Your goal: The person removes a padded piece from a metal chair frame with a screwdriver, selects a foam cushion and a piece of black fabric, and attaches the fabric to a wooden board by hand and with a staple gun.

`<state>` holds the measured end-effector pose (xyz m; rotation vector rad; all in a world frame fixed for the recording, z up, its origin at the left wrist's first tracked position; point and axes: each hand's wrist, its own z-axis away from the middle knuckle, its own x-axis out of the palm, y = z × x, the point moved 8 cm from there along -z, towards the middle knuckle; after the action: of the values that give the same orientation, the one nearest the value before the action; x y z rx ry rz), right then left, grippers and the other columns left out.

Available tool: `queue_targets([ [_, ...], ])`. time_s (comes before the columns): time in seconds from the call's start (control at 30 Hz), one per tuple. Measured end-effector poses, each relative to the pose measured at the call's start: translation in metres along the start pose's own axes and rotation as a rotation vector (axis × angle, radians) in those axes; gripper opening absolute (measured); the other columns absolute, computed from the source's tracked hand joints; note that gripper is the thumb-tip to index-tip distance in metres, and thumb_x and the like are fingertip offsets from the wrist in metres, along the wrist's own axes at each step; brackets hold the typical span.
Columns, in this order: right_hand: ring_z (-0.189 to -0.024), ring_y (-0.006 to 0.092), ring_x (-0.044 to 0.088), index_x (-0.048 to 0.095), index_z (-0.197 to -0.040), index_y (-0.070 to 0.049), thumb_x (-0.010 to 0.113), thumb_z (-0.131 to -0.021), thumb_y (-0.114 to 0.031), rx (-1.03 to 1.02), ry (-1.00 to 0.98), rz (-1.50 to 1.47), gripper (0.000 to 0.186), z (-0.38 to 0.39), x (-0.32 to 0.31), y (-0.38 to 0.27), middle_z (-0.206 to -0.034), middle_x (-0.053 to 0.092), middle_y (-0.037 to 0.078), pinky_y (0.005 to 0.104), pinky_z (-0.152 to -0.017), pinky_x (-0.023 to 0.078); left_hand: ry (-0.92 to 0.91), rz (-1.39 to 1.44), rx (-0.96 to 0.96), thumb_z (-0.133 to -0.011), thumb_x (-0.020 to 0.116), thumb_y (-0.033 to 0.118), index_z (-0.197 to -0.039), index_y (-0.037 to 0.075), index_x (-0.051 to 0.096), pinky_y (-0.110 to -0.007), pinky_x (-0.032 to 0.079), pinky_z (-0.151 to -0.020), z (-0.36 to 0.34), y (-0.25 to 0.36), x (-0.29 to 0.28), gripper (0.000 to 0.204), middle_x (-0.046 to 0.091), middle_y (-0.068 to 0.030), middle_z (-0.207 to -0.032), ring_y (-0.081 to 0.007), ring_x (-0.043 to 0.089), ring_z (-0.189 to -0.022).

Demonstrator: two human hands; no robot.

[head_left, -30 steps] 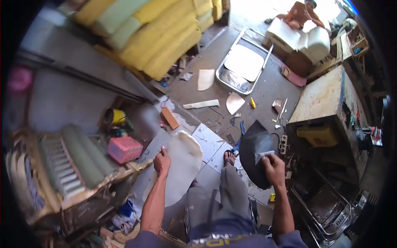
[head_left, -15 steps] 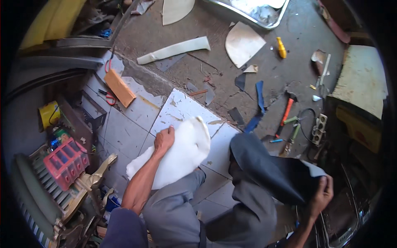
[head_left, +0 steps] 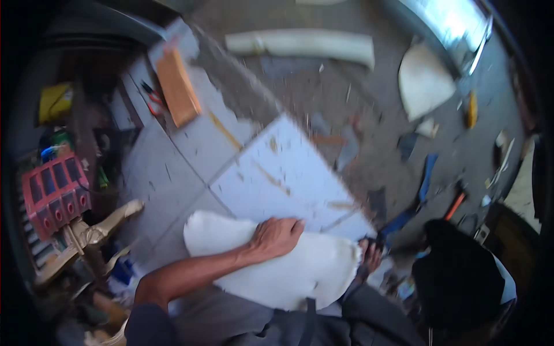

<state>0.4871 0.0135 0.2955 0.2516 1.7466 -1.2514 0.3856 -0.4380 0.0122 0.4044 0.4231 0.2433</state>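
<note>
We have our left hand (head_left: 278,237) at the far edge of a white foam sheet (head_left: 326,265), its fingers curled narrowly and gripping it. The foam lies before our lap, over the near edge of the tiled floor (head_left: 283,155); its long axis runs left to right, dipping slightly rightward. The left end is rounded, the right end ragged, the face soft and matte. To the right we see a black flexible sheet (head_left: 456,277) with a pale underside; our right hand cannot be made out, so we cannot tell its fingers' state.
</note>
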Motion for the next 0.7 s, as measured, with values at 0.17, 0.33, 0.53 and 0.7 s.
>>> queue_targets([
  [0.17, -0.087, 0.0156, 0.054, 0.056, -0.096, 0.005, 0.051, -0.097, -0.038, -0.298, -0.015, -0.2, 0.043, 0.042, -0.011, -0.112, -0.094, 0.056, 0.011, 0.0279, -0.08, 0.043, 0.357, -0.036, 0.089, -0.1, 0.042, 0.044, -0.09, 0.001, 0.069, -0.056, 0.05, -0.085, -0.034, 0.032, -0.07, 0.052, 0.068, -0.0295, -0.089, -0.0471, 0.066, -0.09],
  [0.33, -0.08, 0.0143, 0.052, 0.055, -0.088, 0.004, 0.052, -0.095, -0.041, -0.536, -0.094, -0.319, 0.046, 0.082, -0.009, -0.187, -0.085, 0.054, 0.008, 0.0271, -0.075, 0.041, 0.689, -0.088, 0.249, -0.097, 0.05, 0.04, -0.107, 0.002, 0.064, -0.05, 0.05, -0.089, -0.051, 0.054, -0.085, 0.041, 0.067, -0.0228, -0.103, -0.041, 0.064, -0.1],
  [0.53, -0.09, 0.0203, 0.052, 0.055, -0.099, 0.001, 0.054, -0.093, -0.031, -0.55, -0.136, -0.36, 0.032, 0.095, 0.013, -0.175, -0.095, 0.056, 0.011, 0.0324, -0.082, 0.041, 0.576, 0.53, 0.586, -0.097, 0.06, 0.036, -0.124, 0.003, 0.055, -0.038, 0.044, -0.099, -0.006, 0.032, -0.131, 0.044, 0.063, -0.0164, -0.117, -0.0282, 0.058, -0.114],
  [0.7, -0.107, 0.0287, 0.054, 0.056, -0.115, -0.002, 0.057, -0.091, -0.017, -0.56, -0.091, -0.293, 0.028, 0.076, 0.02, -0.152, -0.11, 0.059, 0.016, 0.0398, -0.095, 0.042, 0.173, 0.96, 0.358, -0.093, 0.046, 0.069, -0.154, 0.018, 0.025, -0.055, 0.022, -0.115, 0.016, -0.033, -0.12, 0.082, 0.031, -0.0207, -0.154, -0.0341, 0.032, -0.142],
])
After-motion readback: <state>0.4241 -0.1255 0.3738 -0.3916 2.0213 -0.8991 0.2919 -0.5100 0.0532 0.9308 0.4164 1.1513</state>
